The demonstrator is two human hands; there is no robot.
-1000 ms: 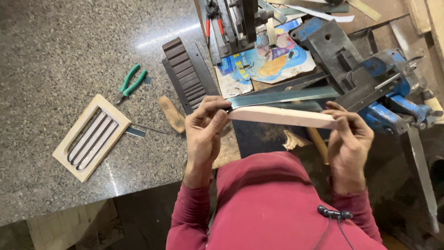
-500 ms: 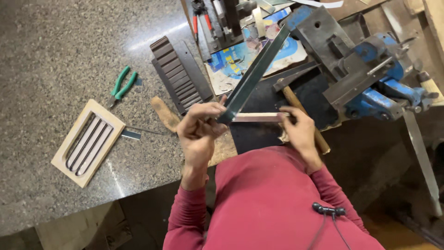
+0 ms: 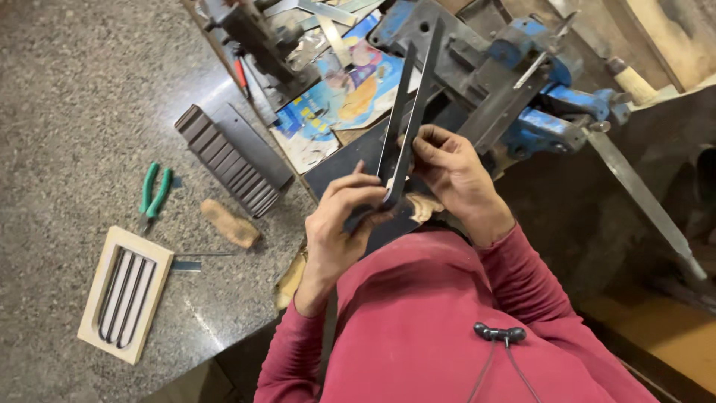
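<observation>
Speckled granite bench, cluttered with tools, near a blue vise (image 3: 552, 112).
Both hands close on two dark flat metal strips (image 3: 406, 112) upright at centre: left hand (image 3: 347, 216) pinches their base, right hand (image 3: 447, 160) steadies mid-length; keeping edges flush looks key. Green pliers (image 3: 153, 194) lie far left.

Two metal strips (image 3: 406, 112), one pliers (image 3: 153, 195)

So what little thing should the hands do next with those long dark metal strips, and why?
Probably lower the two long dark metal strips toward the blue bench vise. Both the left hand and the right hand pinch them at the near ends, so the far ends stick up in the air unsupported, and the vise sits just beyond them.
</observation>
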